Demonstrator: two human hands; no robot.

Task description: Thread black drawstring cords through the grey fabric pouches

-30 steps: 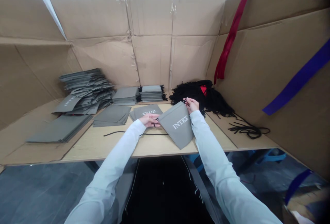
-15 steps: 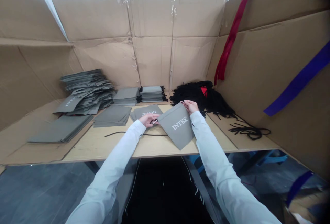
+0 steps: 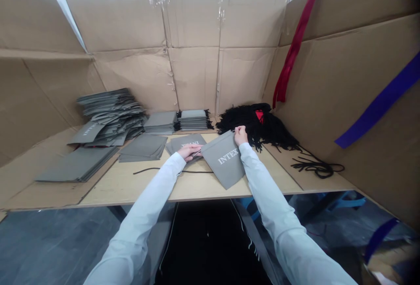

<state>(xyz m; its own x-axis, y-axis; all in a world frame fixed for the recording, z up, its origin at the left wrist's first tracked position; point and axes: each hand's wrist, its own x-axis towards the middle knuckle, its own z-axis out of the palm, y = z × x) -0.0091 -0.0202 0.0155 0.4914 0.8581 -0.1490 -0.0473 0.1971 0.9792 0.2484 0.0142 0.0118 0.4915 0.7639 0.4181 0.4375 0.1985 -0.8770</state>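
A grey fabric pouch (image 3: 225, 169) printed INTEX is held tilted above the front of the table. My left hand (image 3: 189, 151) is closed at its upper left corner, with a thin, shiny, rod-like piece showing by the fingers. My right hand (image 3: 241, 135) pinches the upper right corner; whatever tiny thing sits in its fingertips is hidden. A black cord (image 3: 154, 169) lies on the table and runs behind the pouch. Under and behind my left hand rest other grey pouches (image 3: 192, 140), one with its print upside down.
Stacks of grey pouches (image 3: 113, 114) fill the left side, with flat piles (image 3: 142, 147) nearer. A neat stack with black cord ends (image 3: 193, 119) stands at the back. Black cords (image 3: 246, 121) are heaped right of it. Cardboard walls (image 3: 193, 18) enclose the table.
My right hand has shifted slightly up and left, its fingers now curled tighter at the pouch's corner. The pouch has moved a little to the left. My left hand stays nearly in place.
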